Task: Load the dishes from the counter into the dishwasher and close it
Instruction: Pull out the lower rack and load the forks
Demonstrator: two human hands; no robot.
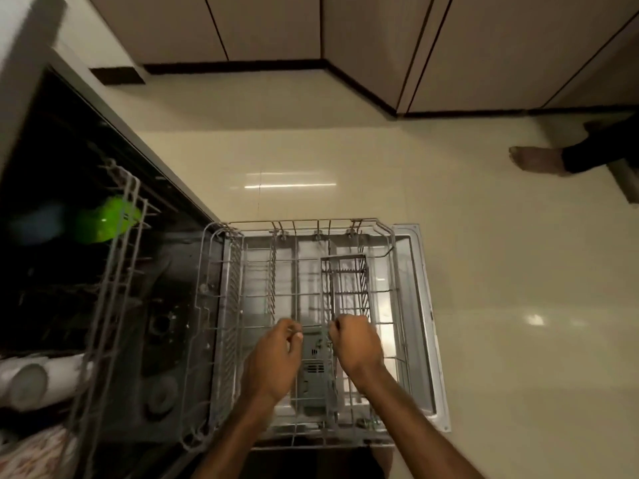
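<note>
The dishwasher door (420,305) lies flat and open below me. The grey lower rack (304,226) is pulled out over it and holds no dishes, only a wire cutlery basket (347,281). My left hand (276,357) and my right hand (356,344) are both curled over the rack's wires near its middle; whether they grip a wire I cannot tell. At the left, the upper rack (117,257) sticks out of the dark tub, with a green bowl (103,219) and white cups (38,378) in it.
Cream floor tiles (311,160) stretch beyond the door. Brown cabinet fronts (345,36) line the far side. Another person's bare foot (539,160) and dark trouser leg stand at the right edge. A patterned cloth (31,454) shows at bottom left.
</note>
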